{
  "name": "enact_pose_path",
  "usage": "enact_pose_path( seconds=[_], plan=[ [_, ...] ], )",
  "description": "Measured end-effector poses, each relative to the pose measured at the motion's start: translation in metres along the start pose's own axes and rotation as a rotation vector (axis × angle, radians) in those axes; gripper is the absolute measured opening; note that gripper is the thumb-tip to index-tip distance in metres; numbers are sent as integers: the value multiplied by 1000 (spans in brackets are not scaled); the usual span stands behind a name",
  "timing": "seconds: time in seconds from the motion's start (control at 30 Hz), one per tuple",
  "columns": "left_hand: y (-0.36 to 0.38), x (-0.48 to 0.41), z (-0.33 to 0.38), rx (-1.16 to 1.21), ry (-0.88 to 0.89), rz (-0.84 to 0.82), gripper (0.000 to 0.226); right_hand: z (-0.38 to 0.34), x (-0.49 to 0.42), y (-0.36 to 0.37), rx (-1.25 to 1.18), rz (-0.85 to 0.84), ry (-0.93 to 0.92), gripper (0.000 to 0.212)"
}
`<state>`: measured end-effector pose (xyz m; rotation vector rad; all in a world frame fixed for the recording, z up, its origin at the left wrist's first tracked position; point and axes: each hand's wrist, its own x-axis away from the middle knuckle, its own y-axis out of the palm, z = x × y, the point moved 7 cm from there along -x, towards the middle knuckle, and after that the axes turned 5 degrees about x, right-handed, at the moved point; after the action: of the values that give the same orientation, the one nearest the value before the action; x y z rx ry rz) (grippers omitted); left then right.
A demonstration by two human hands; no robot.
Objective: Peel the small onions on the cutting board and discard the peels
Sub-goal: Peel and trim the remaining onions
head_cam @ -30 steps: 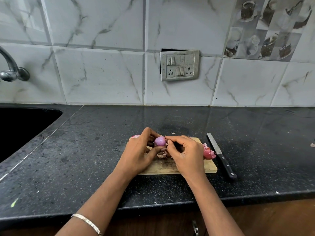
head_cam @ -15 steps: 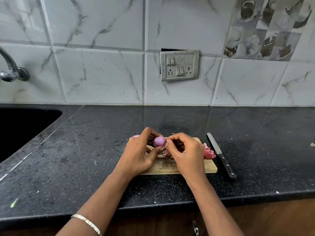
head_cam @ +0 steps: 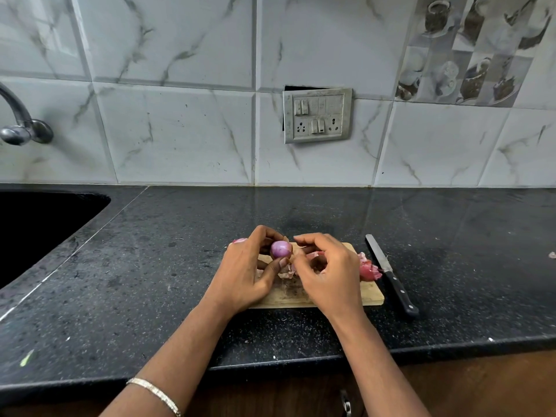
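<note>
The left hand (head_cam: 249, 275) closes its grip on 1 purple onion (head_cam: 280, 248), thumb against fingers, just above the cutting board (head_cam: 371, 296). The right hand (head_cam: 328, 272) curls its fingers at the onion's side; I cannot tell whether its grip pinches anything. 1 knife (head_cam: 391, 275) lies on the tabletop (head_cam: 150, 281) beside the board.

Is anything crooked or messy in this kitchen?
Yes. The switch plate on the wall sits a little askew, with a dark gap showing above its top left corner. Small scraps lie loose on the counter: a pinkish bit at the far right and a green bit near the front left.
</note>
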<state>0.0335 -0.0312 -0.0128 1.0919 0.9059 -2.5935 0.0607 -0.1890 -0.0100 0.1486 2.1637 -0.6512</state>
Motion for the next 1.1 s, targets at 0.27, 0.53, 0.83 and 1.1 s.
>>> enact_pose_path(
  seconds=[0.27,0.53,0.83,1.1],
  plan=[
    [2,0,3,13,14,-25,32,-1,-1,3,-70,-30,7,14],
    [3,0,3,58,3,-26,31,2,-1,2,-117,-19,28,17],
    [2,0,2,57,-5,-28,31,4,-2,2,-106,-23,13,16],
    [3,0,4,60,-3,-32,31,4,-2,2,-80,-39,33,16]
  ],
)
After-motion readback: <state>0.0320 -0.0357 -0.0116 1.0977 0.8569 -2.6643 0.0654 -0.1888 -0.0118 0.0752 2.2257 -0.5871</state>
